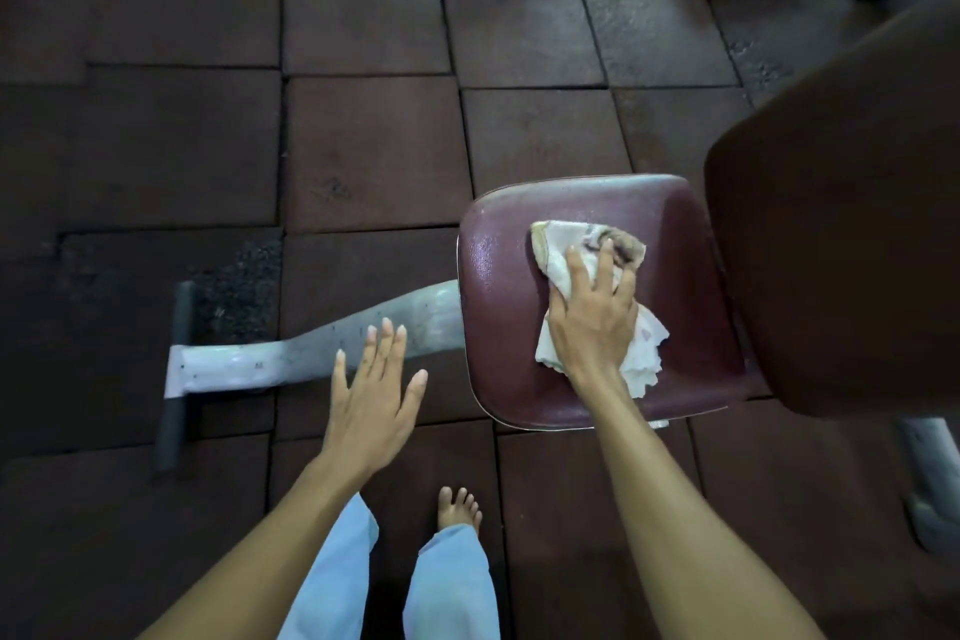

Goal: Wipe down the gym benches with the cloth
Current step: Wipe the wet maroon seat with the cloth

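Right fingers: spread flat on the cloth, pressing it down and pinching nothing.
Cloth: lay crumpled on the seat, toward its right half.
Doing it well: the step probably called for a flat palm and overlapping strokes out to the seat's left edge and corners.
Left hand: fingers straight and spread, empty, left of the seat over the metal leg.
In the way: the backrest overhung the seat's right edge, likely crowding strokes there.

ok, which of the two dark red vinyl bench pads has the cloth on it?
The small flat seat pad: the crumpled white cloth lies on it under the right hand. The larger tilted back pad is bare.
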{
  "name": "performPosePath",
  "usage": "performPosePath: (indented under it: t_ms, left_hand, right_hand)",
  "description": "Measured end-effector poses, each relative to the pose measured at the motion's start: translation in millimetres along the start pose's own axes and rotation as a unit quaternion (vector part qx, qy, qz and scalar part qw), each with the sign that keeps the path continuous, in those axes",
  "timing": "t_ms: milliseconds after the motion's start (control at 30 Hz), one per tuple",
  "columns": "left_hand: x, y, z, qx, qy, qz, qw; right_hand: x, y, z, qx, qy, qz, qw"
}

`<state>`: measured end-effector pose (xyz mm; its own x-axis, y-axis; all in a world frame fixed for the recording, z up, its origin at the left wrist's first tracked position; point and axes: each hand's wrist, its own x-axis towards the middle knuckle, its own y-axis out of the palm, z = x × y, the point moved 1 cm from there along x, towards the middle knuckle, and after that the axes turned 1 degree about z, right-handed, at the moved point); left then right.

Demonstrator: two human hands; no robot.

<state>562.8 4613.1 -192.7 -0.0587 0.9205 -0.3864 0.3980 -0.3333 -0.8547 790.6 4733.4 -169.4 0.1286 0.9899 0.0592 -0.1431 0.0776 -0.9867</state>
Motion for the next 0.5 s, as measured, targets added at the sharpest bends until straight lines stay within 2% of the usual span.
performPosePath:
  t_ms: [267, 433, 500]
  left_hand:
    - [16, -25, -15, -0.019, 0.062, 0.012, 0.998]
    - [13, -97, 8, 0.025, 0.050, -0.044, 0.997]
    - [1, -139, 20, 0.036, 0.037, -0.077, 0.996]
  right_hand:
    - [-17, -18, 20, 0.009, -0.084, -0.044, 0.995]
    - [-1, -73, 85, 0.107, -0.106, 0.008, 0.989]
    - [3, -98, 125, 0.115, -0.155, 0.014, 0.981]
